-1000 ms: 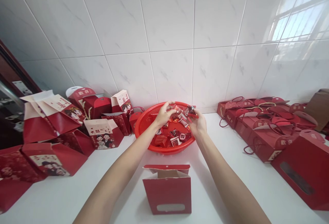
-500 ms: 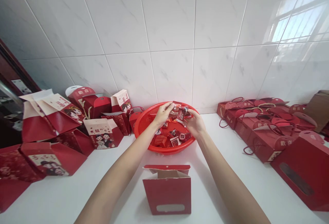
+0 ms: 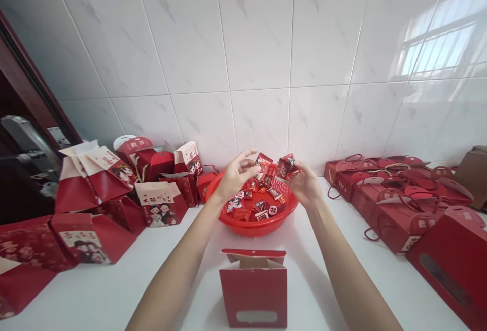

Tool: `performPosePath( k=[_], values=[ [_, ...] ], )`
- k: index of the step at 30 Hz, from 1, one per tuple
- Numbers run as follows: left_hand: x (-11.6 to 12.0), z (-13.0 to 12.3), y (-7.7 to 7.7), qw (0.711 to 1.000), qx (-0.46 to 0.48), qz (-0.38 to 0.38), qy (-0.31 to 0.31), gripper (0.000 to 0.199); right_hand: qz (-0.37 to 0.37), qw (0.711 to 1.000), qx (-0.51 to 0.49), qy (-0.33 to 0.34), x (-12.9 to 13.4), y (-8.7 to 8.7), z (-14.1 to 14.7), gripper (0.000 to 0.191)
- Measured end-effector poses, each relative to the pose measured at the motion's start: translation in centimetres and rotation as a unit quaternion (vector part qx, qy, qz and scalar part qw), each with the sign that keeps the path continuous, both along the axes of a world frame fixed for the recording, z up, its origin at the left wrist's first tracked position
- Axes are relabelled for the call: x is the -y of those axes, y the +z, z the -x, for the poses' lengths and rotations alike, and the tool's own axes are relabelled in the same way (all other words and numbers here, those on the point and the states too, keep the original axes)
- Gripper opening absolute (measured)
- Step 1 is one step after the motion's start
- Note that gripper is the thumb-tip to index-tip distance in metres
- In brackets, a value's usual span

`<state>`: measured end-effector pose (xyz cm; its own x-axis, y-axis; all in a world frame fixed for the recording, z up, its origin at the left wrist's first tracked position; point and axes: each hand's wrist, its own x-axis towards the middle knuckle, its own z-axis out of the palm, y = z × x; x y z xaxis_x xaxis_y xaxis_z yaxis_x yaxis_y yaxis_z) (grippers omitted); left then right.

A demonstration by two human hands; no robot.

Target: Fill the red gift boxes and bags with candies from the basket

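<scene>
Above the red plastic basket, my left hand has its thumb and fingers curled at a small red wrapped candy. My right hand grips several shiny red candy packets, which stick out past its fingertips. Loose wrapped sweets, mostly red, lie in the basket beneath both hands. Between my forearms, nearer to me, stands a red paper gift box with its top flaps apart and a pale oval window low on its front.
Red and cream gift boxes with printed couples crowd the left side. Rows of red boxes with cord handles stand at right, beside a larger red box and a brown box. A tiled wall closes off the back.
Both hands have lifted up from the basket, each with candy at its fingers, and more of the sweets below shows. The camera view has shifted slightly up and left.
</scene>
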<state>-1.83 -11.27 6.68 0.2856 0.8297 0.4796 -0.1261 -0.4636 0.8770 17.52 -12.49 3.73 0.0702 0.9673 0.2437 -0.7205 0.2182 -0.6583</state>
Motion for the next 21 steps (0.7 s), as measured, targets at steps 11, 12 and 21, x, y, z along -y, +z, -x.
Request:
performPosePath(
  k=[11, 12, 21],
  values=[
    [8.0, 1.0, 2.0, 0.992, -0.052, -0.098, 0.061, 0.028, -0.099, 0.930, 0.339, -0.106, 7.8, 5.2, 1.4, 0.028],
    [8.1, 1.1, 1.9, 0.991, -0.050, -0.107, 0.055, 0.027, -0.103, 0.926, 0.348, -0.109, 8.2, 5.2, 1.6, 0.028],
    [8.5, 1.4, 1.9, 0.992, -0.041, -0.111, 0.042, 0.027, -0.100, 0.909, 0.373, -0.158, 8.1, 4.8, 1.7, 0.026]
  ],
)
